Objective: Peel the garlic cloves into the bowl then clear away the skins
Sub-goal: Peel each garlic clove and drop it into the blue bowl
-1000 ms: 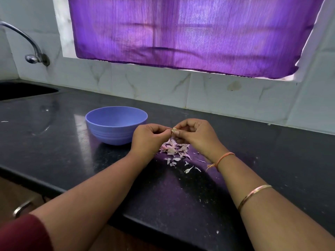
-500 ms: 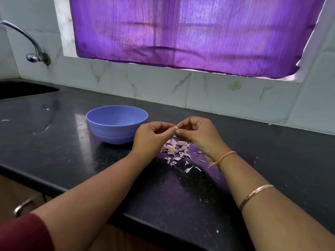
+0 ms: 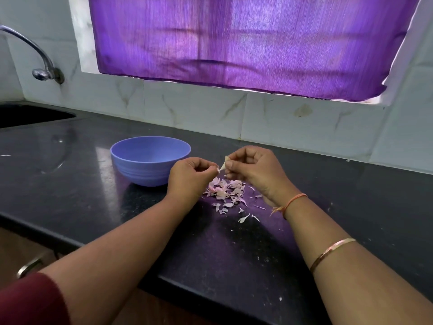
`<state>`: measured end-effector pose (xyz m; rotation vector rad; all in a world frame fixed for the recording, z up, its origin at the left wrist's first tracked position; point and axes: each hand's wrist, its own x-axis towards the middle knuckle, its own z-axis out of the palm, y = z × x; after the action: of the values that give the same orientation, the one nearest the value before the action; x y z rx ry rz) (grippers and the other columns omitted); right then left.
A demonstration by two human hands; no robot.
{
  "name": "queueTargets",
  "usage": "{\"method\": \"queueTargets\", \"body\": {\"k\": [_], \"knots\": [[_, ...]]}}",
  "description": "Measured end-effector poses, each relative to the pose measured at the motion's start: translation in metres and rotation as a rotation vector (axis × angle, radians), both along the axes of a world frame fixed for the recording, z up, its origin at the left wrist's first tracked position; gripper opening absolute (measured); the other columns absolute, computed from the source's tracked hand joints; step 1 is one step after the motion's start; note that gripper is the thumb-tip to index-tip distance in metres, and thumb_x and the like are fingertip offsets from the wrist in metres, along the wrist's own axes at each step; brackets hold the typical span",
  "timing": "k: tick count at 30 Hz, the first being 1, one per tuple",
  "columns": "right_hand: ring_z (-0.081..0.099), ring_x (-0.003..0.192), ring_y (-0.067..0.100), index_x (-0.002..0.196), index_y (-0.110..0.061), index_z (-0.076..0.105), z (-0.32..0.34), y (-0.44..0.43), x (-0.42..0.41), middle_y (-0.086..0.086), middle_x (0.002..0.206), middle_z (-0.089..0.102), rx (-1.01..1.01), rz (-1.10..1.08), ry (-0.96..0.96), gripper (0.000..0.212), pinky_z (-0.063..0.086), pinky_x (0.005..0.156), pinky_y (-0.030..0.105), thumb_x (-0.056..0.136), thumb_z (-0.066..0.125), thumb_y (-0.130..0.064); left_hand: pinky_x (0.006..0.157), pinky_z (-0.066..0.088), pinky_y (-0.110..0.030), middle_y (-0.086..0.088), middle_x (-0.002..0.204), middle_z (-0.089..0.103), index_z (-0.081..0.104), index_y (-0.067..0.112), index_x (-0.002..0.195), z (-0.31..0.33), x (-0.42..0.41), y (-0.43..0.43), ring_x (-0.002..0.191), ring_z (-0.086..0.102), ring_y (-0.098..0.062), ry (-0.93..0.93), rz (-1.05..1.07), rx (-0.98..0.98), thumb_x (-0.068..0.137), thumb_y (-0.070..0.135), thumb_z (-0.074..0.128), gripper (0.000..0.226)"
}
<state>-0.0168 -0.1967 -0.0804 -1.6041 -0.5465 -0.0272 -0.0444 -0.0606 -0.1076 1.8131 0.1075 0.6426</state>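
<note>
Broadly, the dark counter (image 3: 70,184) carries a blue bowl (image 3: 140,171), and just right of the bowl lies a heap of pinkish skins (image 3: 226,190). Above that heap both hands are closed in pinches. The right hand (image 3: 254,170), farther from the bowl, holds a pale garlic clove (image 3: 223,164) with its long axis tilted upward. The left hand (image 3: 191,175), nearer the bowl, pinches a shred of skin (image 3: 218,170) at the clove's lower tip. The bowl lies left of the clove, so dropping it probably means crossing past the left hand.
</note>
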Motion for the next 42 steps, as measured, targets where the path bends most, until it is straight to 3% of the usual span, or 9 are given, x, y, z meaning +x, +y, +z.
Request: {"method": "queueTargets", "body": {"k": [8, 12, 17, 21, 24, 30, 34, 42], "knots": [[0.057, 0.059, 0.012, 0.082, -0.005, 0.058, 0.000, 0.000, 0.003, 0.009, 0.073, 0.060, 0.099, -0.111, -0.005, 0.011, 0.055, 0.057, 0.021, 0.087, 0.057, 0.005, 0.077, 0.058, -0.037, 0.001, 0.069, 0.068, 0.068, 0.018, 0.074, -0.001, 0.001, 0.000, 0.066, 0.062, -0.013, 0.050, 0.011, 0.028, 0.083, 0.013, 0.065, 0.012], [0.057, 0.057, 0.011, 0.079, -0.008, 0.055, 0.001, -0.003, 0.009, 0.010, 0.072, 0.059, 0.248, -0.195, -0.023, 0.015, 0.054, 0.055, 0.020, 0.089, 0.055, 0.003, 0.079, 0.057, -0.038, 0.000, 0.073, 0.070, 0.067, 0.020, 0.072, -0.002, 0.001, 0.001, 0.069, 0.063, -0.014, 0.060, 0.006, 0.027, 0.083, 0.013, 0.065, 0.014], [0.061, 0.063, 0.016, 0.080, -0.009, 0.056, -0.006, -0.004, 0.009, 0.012, 0.077, 0.063, 0.053, -0.166, 0.023, 0.012, 0.055, 0.056, 0.024, 0.088, 0.056, 0.001, 0.079, 0.056, -0.046, -0.009, 0.067, 0.070, 0.072, 0.010, 0.069, -0.003, 0.002, -0.001, 0.064, 0.060, -0.016, 0.044, -0.033, -0.023, 0.083, 0.024, 0.068, 0.021], [0.062, 0.067, 0.018, 0.085, -0.010, 0.059, -0.008, -0.002, 0.008, 0.015, 0.081, 0.063, -0.079, -0.141, -0.041, 0.010, 0.059, 0.063, 0.031, 0.088, 0.056, 0.000, 0.077, 0.057, -0.037, -0.002, 0.069, 0.070, 0.071, 0.015, 0.071, -0.001, 0.000, -0.001, 0.065, 0.061, -0.013, 0.019, -0.051, 0.015, 0.081, 0.022, 0.071, 0.013], [0.062, 0.065, 0.013, 0.089, -0.009, 0.063, -0.009, -0.002, 0.008, 0.012, 0.081, 0.061, -0.128, -0.110, -0.078, 0.009, 0.060, 0.064, 0.032, 0.088, 0.058, -0.002, 0.079, 0.056, -0.032, -0.002, 0.079, 0.072, 0.069, 0.021, 0.077, 0.000, -0.001, -0.001, 0.075, 0.066, -0.015, 0.000, -0.068, 0.021, 0.081, 0.012, 0.071, 0.010], [0.066, 0.072, 0.018, 0.093, -0.007, 0.069, -0.011, -0.003, 0.010, 0.007, 0.084, 0.065, -0.175, -0.105, -0.123, 0.012, 0.059, 0.070, 0.033, 0.084, 0.064, -0.001, 0.074, 0.054, -0.026, -0.003, 0.074, 0.070, 0.073, 0.015, 0.085, 0.001, -0.004, -0.003, 0.065, 0.060, -0.007, -0.019, -0.136, -0.048, 0.086, 0.015, 0.066, 0.007], [0.065, 0.069, 0.018, 0.097, -0.007, 0.066, -0.011, -0.001, 0.012, 0.002, 0.078, 0.063, -0.180, -0.118, -0.131, 0.018, 0.059, 0.070, 0.034, 0.082, 0.065, 0.002, 0.076, 0.055, -0.031, -0.009, 0.077, 0.071, 0.072, 0.017, 0.082, 0.002, -0.005, -0.004, 0.068, 0.061, -0.010, -0.031, -0.145, -0.053, 0.086, 0.014, 0.065, 0.008], [0.065, 0.060, 0.015, 0.078, -0.008, 0.066, -0.011, 0.000, 0.013, 0.003, 0.067, 0.066, -0.210, -0.164, -0.184, 0.010, 0.060, 0.068, 0.036, 0.079, 0.069, 0.001, 0.077, 0.056, -0.033, -0.007, 0.077, 0.072, 0.071, 0.020, 0.080, 0.002, -0.006, -0.003, 0.068, 0.063, -0.009, -0.036, -0.144, -0.049, 0.086, 0.015, 0.066, 0.009]]}}
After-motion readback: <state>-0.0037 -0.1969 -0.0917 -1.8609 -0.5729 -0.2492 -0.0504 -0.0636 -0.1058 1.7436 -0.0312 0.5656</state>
